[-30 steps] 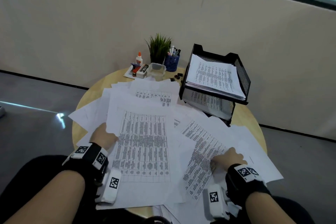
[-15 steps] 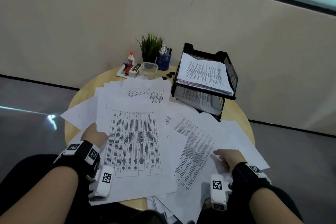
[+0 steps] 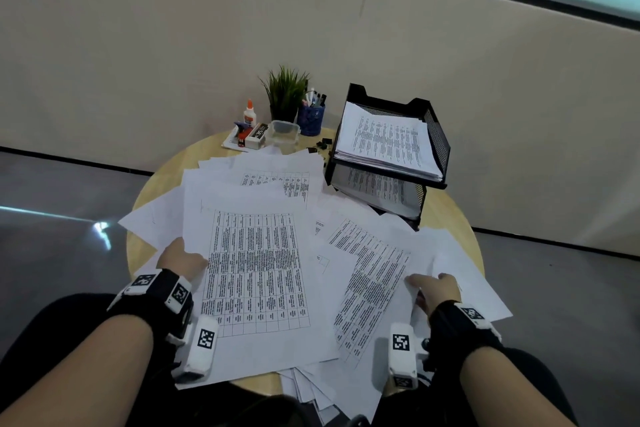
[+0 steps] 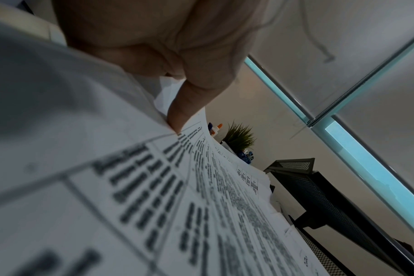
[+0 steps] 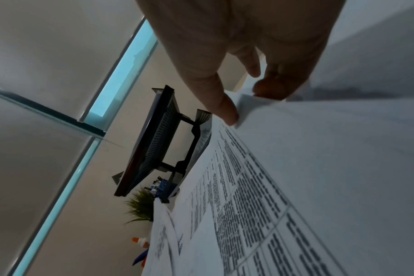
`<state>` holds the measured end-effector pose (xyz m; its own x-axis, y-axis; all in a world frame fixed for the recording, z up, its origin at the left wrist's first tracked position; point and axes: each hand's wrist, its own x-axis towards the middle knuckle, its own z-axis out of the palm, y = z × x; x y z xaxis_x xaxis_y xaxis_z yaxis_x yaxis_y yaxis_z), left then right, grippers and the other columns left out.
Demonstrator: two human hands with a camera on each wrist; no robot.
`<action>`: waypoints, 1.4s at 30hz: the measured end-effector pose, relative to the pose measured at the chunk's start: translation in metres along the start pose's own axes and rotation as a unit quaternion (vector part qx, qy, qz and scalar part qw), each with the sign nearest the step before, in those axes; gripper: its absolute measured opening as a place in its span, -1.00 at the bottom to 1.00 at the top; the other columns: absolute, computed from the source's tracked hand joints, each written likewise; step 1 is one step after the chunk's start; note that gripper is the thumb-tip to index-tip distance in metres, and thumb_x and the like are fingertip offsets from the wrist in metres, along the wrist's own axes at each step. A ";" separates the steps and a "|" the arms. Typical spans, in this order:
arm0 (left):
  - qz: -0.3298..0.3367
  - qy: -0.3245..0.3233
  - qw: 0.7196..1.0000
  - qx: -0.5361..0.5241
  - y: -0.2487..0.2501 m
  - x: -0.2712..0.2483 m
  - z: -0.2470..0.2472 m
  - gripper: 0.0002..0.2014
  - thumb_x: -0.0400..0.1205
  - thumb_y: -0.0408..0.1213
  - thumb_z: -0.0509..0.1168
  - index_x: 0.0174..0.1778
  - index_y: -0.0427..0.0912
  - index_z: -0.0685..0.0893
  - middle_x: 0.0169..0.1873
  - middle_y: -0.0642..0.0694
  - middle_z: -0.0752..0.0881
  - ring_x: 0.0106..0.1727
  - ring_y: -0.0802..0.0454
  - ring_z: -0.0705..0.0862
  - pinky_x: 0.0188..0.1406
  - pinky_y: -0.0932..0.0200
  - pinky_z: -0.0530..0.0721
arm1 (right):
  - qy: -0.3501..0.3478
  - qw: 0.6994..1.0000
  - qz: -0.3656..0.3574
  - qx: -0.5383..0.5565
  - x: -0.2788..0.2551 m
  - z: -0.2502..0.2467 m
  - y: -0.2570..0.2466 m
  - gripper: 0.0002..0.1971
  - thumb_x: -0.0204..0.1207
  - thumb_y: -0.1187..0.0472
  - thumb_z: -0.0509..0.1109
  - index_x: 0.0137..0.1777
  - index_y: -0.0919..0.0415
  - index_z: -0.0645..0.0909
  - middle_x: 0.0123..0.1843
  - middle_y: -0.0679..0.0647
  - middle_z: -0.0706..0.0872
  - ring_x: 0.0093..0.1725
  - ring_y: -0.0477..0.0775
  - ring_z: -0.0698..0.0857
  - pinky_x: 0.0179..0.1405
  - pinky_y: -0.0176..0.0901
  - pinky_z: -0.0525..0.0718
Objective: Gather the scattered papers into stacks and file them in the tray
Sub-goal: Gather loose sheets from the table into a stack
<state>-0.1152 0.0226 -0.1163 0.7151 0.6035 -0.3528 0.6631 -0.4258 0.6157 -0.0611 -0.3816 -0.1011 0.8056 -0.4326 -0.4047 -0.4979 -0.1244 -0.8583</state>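
Papers (image 3: 256, 274) lie fanned in loose overlapping layers over the round table (image 3: 450, 215), some drooping off its near edge at 6 o'clock. At 7 o'clock the left hand (image 3: 180, 258) grasps the left edge of the printed sheet on top, thumb (image 4: 187, 104) pressed on its face and the other fingers hidden underneath. At 5 o'clock the right hand (image 3: 434, 288) pinches the edge of a sheet between thumb and fingertips (image 5: 227, 112). Such sheets look light, limp and slick on one another; they would likely bend or slide apart if lifted by a corner, so squaring them from both side edges seems the safer hold. Farther off, at 1 o'clock, the black mesh tray (image 3: 438, 135) already carries paper on both tiers. Beyond, at 12 o'clock, stand a small plant (image 3: 285, 90), a pen cup (image 3: 311, 118) and a glue bottle (image 3: 249, 114).
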 end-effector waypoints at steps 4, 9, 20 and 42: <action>0.001 0.005 1.000 -0.022 0.004 -0.006 0.000 -0.48 0.61 -0.42 0.28 0.45 -0.51 0.30 0.43 -0.43 0.42 0.32 -0.26 0.47 0.20 0.03 0.42 | 0.012 0.997 -0.070 -0.017 -0.012 0.005 0.004 -0.45 0.29 0.22 0.58 0.27 0.35 0.54 0.11 0.27 0.69 0.05 0.32 0.71 0.19 0.27 0.67; 0.000 0.014 0.997 -0.070 0.002 -0.009 -0.004 -0.55 0.53 -0.45 0.39 0.32 -0.50 0.51 0.24 -0.48 0.61 0.28 -0.39 0.58 0.24 -0.10 0.53 | -0.045 0.977 -0.139 -0.154 -0.034 0.008 -0.003 -0.81 0.49 0.38 0.42 0.09 0.38 0.70 -0.01 0.32 0.76 -0.04 0.27 0.72 -0.04 0.00 0.66; -0.007 0.005 0.989 -0.150 0.003 -0.016 -0.007 -0.57 0.55 -0.41 0.40 0.31 -0.50 0.56 0.33 -0.39 0.59 0.30 -0.26 0.57 0.21 0.07 0.49 | 0.061 0.960 -0.232 -0.146 -0.033 -0.070 -0.071 -0.83 0.43 0.33 0.48 0.01 0.31 0.77 -0.16 0.26 0.77 -0.07 0.23 0.74 -0.04 0.05 0.65; -0.032 -0.151 0.950 -0.271 0.014 -0.032 0.004 -0.43 0.50 -0.24 0.48 0.35 -0.48 0.53 0.35 -0.33 0.57 0.35 -0.33 0.56 0.44 -0.15 0.45 | 0.006 0.954 -0.299 -0.006 -0.083 -0.038 -0.113 -0.86 0.46 0.40 0.38 -0.20 0.15 0.66 -0.51 -0.07 0.68 -0.39 -0.03 0.62 -0.29 -0.16 0.55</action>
<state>-0.1274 -0.0054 -0.0993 0.7626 0.3607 -0.5370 0.5538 0.0651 0.8301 -0.0838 -0.3659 0.0410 0.9432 -0.2906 0.1608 0.0468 -0.3630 -0.9306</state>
